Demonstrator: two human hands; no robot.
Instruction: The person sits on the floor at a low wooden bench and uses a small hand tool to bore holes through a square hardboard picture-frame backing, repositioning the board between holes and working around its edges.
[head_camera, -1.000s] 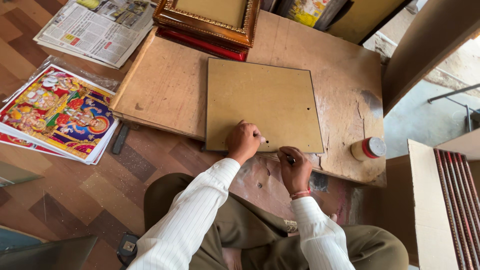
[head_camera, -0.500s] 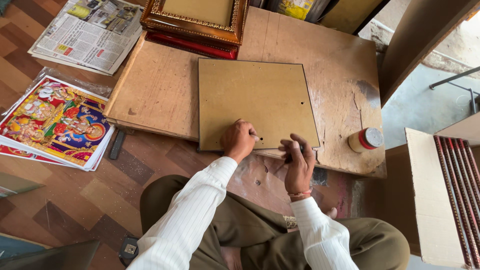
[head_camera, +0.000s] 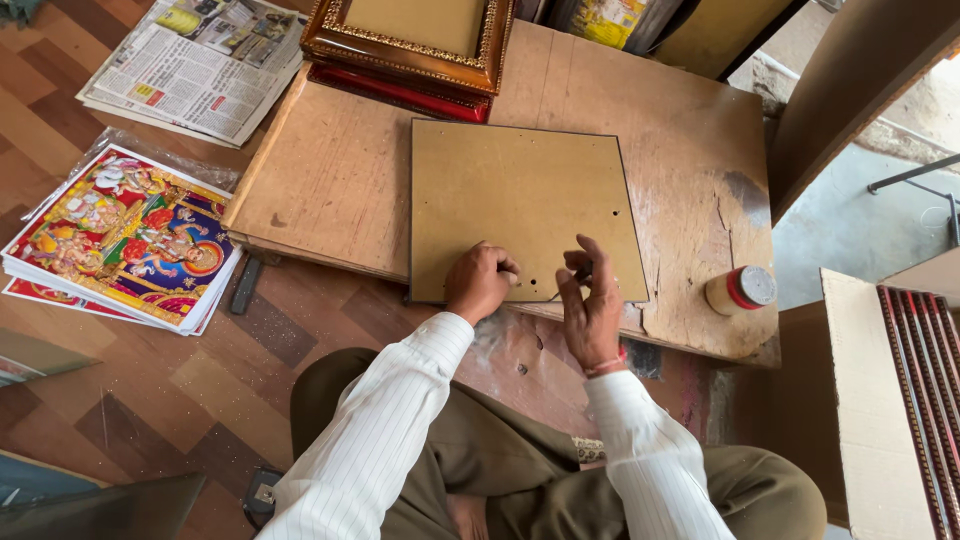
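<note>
The left hand (head_camera: 478, 283) is curled into a loose fist, knuckles down on the near edge of the backing board (head_camera: 520, 205), fingers closed as though pinching something small against it; what it pinches I cannot make out. The right hand (head_camera: 590, 305) stands more upright just beside it, palm turned inward, fingertips narrowed around a small dark object (head_camera: 581, 271) that hovers at the same near edge. A thin dark line runs between the two hands, too fine to identify.

The board lies flat on the low wooden table (head_camera: 690, 180), square to the person, its front edge close to the table's lip. It looks like a thin, stiff sheet of hardboard in a slim dark rim: light, rigid enough to lift by one edge, probably prone to flexing or chipping at the corners if levered. A few small holes dot its right and lower part. I would judge the safest hold to be along two opposite edges, flat-handed.

Both forearms in white striped sleeves reach forward from the seated lap, elbows tucked.

Farther out, a small jar with a red band (head_camera: 741, 290) stands at the table's right edge, gilt frames (head_camera: 410, 45) are stacked at the far side, and colourful prints (head_camera: 120, 240) and newspapers (head_camera: 190, 65) lie on the floor to the left.
</note>
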